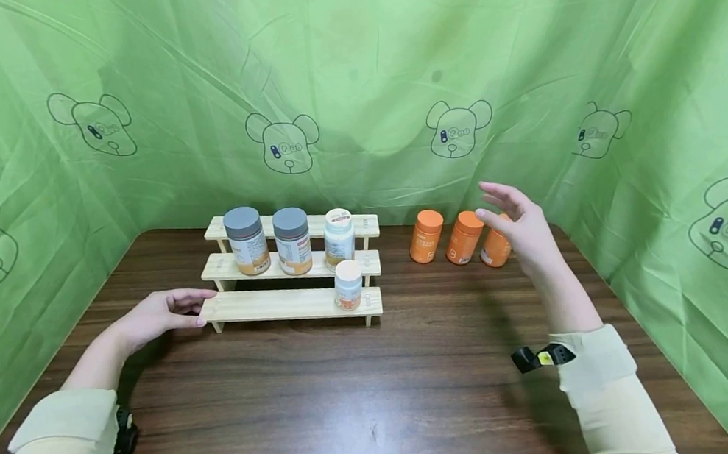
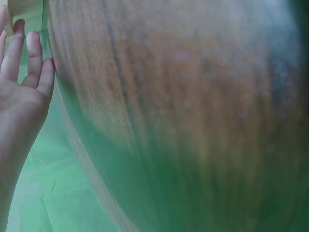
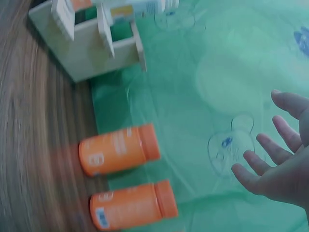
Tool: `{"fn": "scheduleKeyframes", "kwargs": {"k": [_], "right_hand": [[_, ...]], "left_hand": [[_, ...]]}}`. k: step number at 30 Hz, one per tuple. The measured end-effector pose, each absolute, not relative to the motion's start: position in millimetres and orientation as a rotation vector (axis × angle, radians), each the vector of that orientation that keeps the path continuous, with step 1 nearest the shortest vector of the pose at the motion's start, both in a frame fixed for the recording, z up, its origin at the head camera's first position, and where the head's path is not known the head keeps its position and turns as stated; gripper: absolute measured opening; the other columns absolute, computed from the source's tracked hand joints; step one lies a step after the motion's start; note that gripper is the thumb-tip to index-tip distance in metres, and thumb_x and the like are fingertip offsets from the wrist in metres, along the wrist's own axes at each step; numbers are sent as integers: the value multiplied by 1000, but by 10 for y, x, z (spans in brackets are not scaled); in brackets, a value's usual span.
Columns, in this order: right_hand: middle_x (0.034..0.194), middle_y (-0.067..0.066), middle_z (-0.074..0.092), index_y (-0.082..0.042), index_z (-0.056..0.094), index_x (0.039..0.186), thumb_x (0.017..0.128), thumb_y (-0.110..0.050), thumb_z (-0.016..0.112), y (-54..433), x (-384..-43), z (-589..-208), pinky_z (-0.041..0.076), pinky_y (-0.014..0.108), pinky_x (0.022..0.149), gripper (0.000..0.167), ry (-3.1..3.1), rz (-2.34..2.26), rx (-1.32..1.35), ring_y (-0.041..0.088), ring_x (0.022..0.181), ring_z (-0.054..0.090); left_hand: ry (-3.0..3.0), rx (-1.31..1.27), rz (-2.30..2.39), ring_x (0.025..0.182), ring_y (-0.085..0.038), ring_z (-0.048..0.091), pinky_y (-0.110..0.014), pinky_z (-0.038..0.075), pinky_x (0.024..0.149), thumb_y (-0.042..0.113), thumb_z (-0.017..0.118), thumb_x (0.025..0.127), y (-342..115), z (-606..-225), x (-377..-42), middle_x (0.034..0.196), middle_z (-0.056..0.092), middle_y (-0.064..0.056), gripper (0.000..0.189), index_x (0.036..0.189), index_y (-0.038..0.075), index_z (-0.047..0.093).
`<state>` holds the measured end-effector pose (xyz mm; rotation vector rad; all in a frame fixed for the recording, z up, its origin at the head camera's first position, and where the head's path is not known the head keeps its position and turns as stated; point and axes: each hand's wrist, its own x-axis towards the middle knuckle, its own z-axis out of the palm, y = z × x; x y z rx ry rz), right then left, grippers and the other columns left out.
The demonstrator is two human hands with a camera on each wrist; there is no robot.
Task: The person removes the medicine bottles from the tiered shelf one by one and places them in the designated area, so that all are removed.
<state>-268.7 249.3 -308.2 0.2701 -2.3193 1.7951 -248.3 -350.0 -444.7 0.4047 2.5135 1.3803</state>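
Note:
A three-tier wooden display rack (image 1: 272,305) stands on the table. My left hand (image 1: 154,319) touches the left end of its lowest step with thumb and fingertips; in the left wrist view the other fingers are extended. Two grey-capped jars (image 1: 246,243) and a white bottle (image 1: 339,240) stand on the middle step. A smaller white bottle (image 1: 348,288) is on the lowest step at the right. To the right of the rack are three orange bottles, left (image 1: 427,239), middle (image 1: 464,240) and right (image 1: 495,252). My right hand (image 1: 524,229), fingers spread and holding nothing, partly covers the right one.
The dark wooden table (image 1: 329,401) extends in front of the rack. Green curtains (image 1: 359,57) with bear-head outlines enclose the back and both sides. A black strap device (image 1: 543,357) is on the right wrist.

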Motion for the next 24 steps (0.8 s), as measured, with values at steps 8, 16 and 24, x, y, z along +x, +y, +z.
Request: {"fn": "scheduleKeyframes", "kwargs": {"k": [8,16,24], "right_hand": [[133,-1,54,-15,54,132,85,-17,71,2165,-2598,-3015,30,41,108,49,-2234,1866,362,20,128,43],[136,5,52,-15,55,130,86,-15,70,1880,-2567,-3008,17,50,111,47,-2229,1863,466,23,127,44],[134,2,54,-15,56,130,85,-17,71,1629,-2597,-3088,35,43,103,47,-2221,1923,535,18,126,44]], "left_hand": [[2529,403,1362,102,1,56,-17,46,82,21,75,81,-3489,-4440,-2491,121,63,-11,58,133,6,53],[2545,397,1344,102,1,56,-16,45,82,24,75,81,-3490,-4448,-2498,122,63,-11,59,133,7,54],[2544,400,1349,102,2,56,-15,45,82,25,75,81,-3517,-4464,-2501,121,63,-10,59,133,8,53]]}}
